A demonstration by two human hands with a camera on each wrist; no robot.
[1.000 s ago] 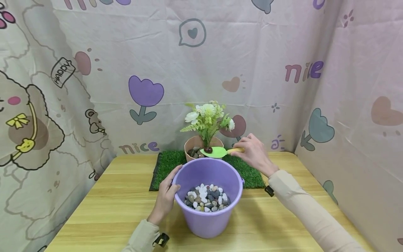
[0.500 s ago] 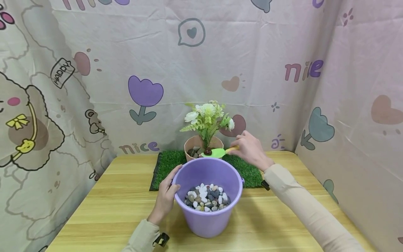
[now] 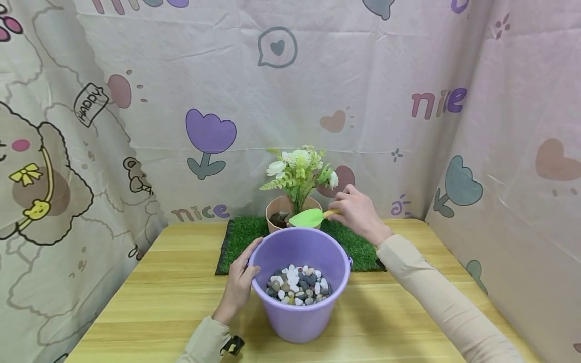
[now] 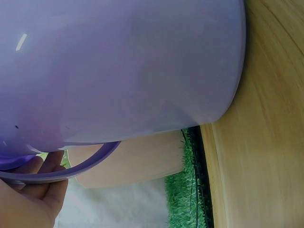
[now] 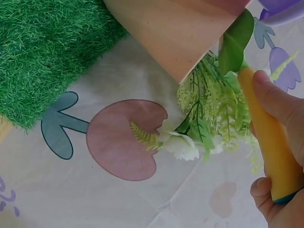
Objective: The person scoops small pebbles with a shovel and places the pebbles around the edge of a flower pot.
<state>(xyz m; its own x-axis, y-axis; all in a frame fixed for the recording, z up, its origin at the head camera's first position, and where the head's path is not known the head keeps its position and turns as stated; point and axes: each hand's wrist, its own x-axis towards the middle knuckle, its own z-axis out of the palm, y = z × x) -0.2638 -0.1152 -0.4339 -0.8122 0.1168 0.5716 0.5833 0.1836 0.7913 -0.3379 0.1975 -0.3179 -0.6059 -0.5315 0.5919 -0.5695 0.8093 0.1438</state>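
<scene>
My left hand grips the left rim of a purple bucket, fingers outside and thumb over the edge. Pebbles, white, grey and brown, lie at the bucket's bottom. The left wrist view shows the fingers by the bucket's lilac handle. My right hand holds a small trowel by its yellow handle. The trowel's green blade is tilted over a peach flowerpot and looks bare. Dark stones lie in the pot beside white flowers with green leaves.
The pot stands on a mat of artificial grass at the back of the wooden table, behind the bucket. A printed cloth hangs close behind and on both sides.
The dark reddish-brown stone has left the trowel blade, which has tilted over the pot. My right hand has shifted slightly left and up. The left hand and bucket have stayed still.
</scene>
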